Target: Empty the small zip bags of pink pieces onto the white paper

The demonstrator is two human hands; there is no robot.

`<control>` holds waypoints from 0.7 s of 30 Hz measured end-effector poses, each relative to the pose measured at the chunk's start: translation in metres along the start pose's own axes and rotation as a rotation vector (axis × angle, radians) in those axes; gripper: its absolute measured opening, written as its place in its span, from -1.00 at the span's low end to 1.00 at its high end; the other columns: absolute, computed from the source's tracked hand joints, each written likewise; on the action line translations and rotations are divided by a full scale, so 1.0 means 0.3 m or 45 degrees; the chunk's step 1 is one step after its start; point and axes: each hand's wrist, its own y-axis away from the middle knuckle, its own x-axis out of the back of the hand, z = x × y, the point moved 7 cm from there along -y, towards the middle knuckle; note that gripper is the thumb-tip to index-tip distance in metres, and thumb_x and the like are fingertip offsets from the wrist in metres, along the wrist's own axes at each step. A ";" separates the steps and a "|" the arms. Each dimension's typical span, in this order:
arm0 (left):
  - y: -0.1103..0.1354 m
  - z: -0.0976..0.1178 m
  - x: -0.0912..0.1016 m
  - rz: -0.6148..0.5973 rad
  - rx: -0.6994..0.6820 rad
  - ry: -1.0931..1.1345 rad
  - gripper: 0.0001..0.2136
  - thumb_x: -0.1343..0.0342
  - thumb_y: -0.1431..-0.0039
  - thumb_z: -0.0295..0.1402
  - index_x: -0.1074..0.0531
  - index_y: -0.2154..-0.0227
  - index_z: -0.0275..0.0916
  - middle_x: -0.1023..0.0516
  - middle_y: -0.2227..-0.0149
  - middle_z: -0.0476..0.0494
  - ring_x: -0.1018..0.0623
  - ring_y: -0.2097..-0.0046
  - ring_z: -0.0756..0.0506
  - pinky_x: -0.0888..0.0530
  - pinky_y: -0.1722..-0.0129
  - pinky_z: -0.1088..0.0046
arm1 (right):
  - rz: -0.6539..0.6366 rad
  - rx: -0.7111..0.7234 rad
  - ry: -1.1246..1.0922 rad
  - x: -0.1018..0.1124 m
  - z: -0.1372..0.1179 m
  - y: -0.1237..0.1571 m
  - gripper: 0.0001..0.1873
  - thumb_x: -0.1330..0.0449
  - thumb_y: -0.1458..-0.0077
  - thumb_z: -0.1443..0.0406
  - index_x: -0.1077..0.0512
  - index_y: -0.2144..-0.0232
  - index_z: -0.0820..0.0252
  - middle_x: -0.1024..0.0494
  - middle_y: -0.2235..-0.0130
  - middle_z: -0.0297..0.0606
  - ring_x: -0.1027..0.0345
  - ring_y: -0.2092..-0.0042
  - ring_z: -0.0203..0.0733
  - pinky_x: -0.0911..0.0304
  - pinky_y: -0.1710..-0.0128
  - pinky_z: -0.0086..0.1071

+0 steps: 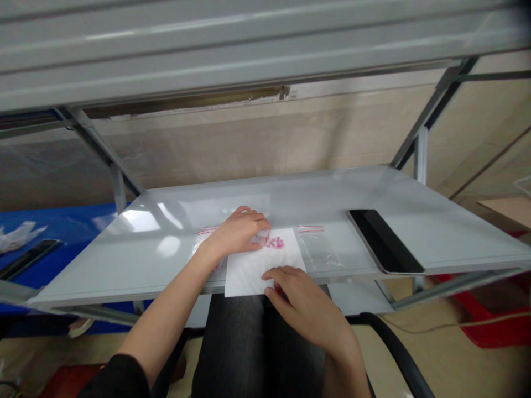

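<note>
My left hand (pixel 241 231) is closed around a small clear zip bag (pixel 261 236) with a reddish edge at its mouth, just above a white paper sheet (pixel 244 276). Right beside that mouth, several small pink beads (pixel 276 242) lie loose on the paper. My right hand (pixel 296 298) is over the paper's near right corner, thumb and index finger apart, with nothing seen between them. Partly under my left forearm lies another clear zip bag (pixel 199 240) with a red strip and some pink inside. A flat clear zip bag (pixel 319 249) rests right of the paper.
A dark-screened tablet or large phone (pixel 385 240) lies on the right of the grey tabletop (pixel 124 260). Metal struts (pixel 431 116) rise at both ends toward a ridged panel (pixel 249 44) overhead. A blue surface (pixel 83 218) holds another dark device (pixel 31 258) at left.
</note>
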 end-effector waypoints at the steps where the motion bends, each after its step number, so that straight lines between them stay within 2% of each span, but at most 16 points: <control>1: 0.000 0.002 0.002 -0.001 -0.002 -0.004 -0.71 -0.27 -0.15 -0.35 -0.49 0.05 -0.20 -0.62 0.07 -0.18 -0.58 0.02 -0.23 -0.31 -0.17 0.05 | -0.001 -0.002 0.003 0.000 0.001 -0.001 -0.78 -0.12 -0.29 0.39 -0.52 0.08 0.25 -0.62 0.12 -0.13 -0.47 0.03 0.00 -0.28 -0.06 -0.12; 7: -0.003 0.011 0.008 0.004 -0.020 -0.036 -0.68 -0.29 -0.15 -0.34 -0.50 0.03 -0.24 -0.61 0.06 -0.19 -0.56 -0.01 -0.24 -0.28 -0.18 0.06 | 0.004 -0.019 -0.001 0.003 0.002 -0.007 -0.78 -0.12 -0.30 0.38 -0.53 0.08 0.23 -0.62 0.13 -0.15 -0.48 0.03 -0.01 -0.28 -0.06 -0.14; 21: -0.012 0.036 0.025 0.015 -0.075 -0.105 -0.69 -0.31 -0.13 -0.34 -0.50 0.05 -0.20 -0.62 0.09 -0.16 -0.48 -0.01 -0.26 -0.29 -0.07 0.13 | 0.006 -0.013 -0.006 0.003 0.003 -0.003 -0.76 -0.10 -0.30 0.37 -0.53 0.07 0.22 -0.62 0.13 -0.15 -0.47 0.04 -0.03 -0.28 -0.05 -0.16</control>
